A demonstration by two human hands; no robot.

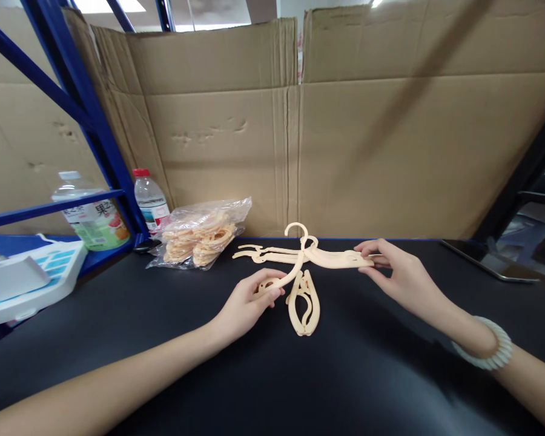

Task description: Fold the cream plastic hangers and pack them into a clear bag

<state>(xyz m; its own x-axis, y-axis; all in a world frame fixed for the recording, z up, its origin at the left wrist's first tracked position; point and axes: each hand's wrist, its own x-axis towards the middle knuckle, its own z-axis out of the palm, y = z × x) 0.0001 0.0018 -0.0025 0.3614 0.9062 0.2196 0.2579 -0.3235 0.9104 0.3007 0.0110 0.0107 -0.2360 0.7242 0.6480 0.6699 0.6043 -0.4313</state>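
Both my hands hold one cream plastic folding hanger (333, 259), its two arms spread apart and its hook upward. The left arm's end is pinched between the thumb and fingers of my left hand (244, 303). At the other end, my right hand (402, 270) grips the right arm's tip between thumb and fingers. Below the held hanger's middle, a folded cream hanger (315, 309) lies on the black table. More cream hanger parts (277, 257) lie behind my left hand; where they end behind the held hanger I cannot tell.
A clear plastic bag of several folded hangers (200, 239) lies at the back left. Behind it stands a red-capped water bottle (151, 200). A large drink bottle (93, 215) and a white-and-blue tray (57, 272) are farther left. A flat dark device (485, 261) lies right; cardboard (218, 133) walls the back.
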